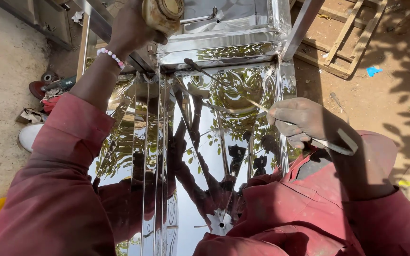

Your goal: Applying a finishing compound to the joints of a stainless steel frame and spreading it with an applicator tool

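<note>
Left hand: the left hand point(128, 29) is reaching up to the far edge of the steel, its grip wrapping shut around a worn, yellowish round tool point(163, 14), with a bead bracelet point(110, 56) on the wrist.
Right hand: the right hand point(302, 122) is hovering over the right side, its grip pinching a thin metal rod point(224, 85) between thumb and fingers.
Rod position: the rod is slanting up and left, its dark tip sitting near the seam below the upper box section.
Work surface: the polished steel sheet point(200, 142) is lying beneath both arms, mirroring leaves and the red sleeves point(58, 189).
Rod handling: it is looking light, thin and springy; pinching it well back from the tip seems the safest hold.
Tool handling: it is looking heavy and hard, needing a full wrap of the hand.
Steel handling: it is looking stiff, slick and probably sharp at the folded edges.
Surroundings: a grinder point(48, 86) is lying on the ground to the left, and a wooden frame point(342, 42) is lying on the dirt to the right.
</note>
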